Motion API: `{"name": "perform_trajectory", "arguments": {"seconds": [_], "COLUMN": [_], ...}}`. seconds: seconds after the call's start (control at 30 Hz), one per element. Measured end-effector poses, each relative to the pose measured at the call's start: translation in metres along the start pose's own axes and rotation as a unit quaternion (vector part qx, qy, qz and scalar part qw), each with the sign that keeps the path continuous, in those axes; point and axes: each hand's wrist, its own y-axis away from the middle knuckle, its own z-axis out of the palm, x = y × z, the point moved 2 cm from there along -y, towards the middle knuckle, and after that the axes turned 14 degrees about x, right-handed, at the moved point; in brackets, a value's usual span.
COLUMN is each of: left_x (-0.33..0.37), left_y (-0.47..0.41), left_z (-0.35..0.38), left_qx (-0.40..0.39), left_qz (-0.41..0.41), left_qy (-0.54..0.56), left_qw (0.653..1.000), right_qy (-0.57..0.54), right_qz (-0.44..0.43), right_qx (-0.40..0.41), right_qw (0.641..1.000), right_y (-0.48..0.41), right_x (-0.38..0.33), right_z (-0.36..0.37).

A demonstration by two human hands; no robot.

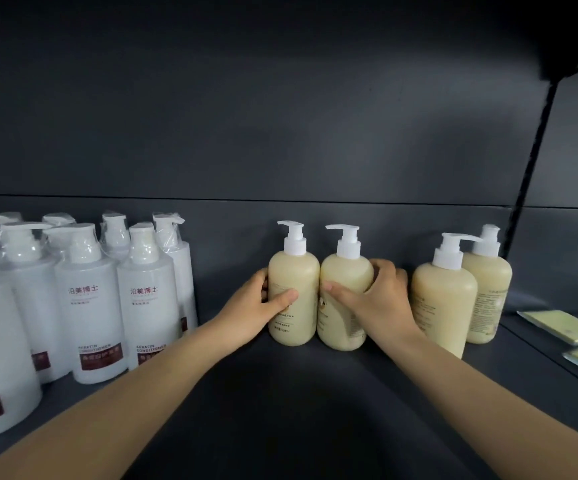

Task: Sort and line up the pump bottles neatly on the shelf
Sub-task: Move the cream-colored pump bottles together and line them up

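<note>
Clasping one bottle [294, 271] with left hand [258, 308], its neighbour [344, 271] with right hand [376, 301], we judge the pair [444, 306] right of them unaligned.

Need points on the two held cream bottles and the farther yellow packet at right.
Left held cream bottle [294, 271]: head view, bare upper body above the thumb.
Right held cream bottle [345, 270]: head view, bare upper body above the thumb.
Farther yellow packet [564, 325]: head view, middle of its top face.

Two bare forearms [142, 393], bare left hand [256, 306], bare right hand [374, 301], short plain fingernails [293, 293]
</note>
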Motion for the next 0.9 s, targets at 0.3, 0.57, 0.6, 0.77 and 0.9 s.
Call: {"name": "perform_trajectory", "arguments": {"seconds": [0.3,0.57,0.6,0.77,0.9], "left_x": [-0.01,-0.019,-0.022,-0.028,-0.029], "left_y": [0.005,-0.005,-0.004,0.003,0.007], "left_z": [0.013,-0.002,-0.004,-0.002,0.002], "left_qx": [0.147,0.025,-0.006,-0.01,0.03], "left_qz": [0.033,-0.021,-0.025,0.003,0.016], "left_qy": [-0.057,-0.033,-0.034,-0.054,-0.078], "left_qw": [0.987,0.999,0.999,0.999,0.996], "right_qy": [-0.191,-0.049,-0.056,-0.101,-0.092], "right_qz": [0.035,-0.026,-0.022,-0.024,-0.048], "right_qx": [-0.132,-0.089,-0.089,-0.15,-0.181], "right_qw": [0.972,0.995,0.994,0.983,0.978], "right_y": [-0.004,-0.004,-0.006,-0.009,-0.012], "right_x": [0.014,0.013,0.015,0.023,0.03], "right_z": [0.002,0.006,0.005,-0.001,-0.001]}}
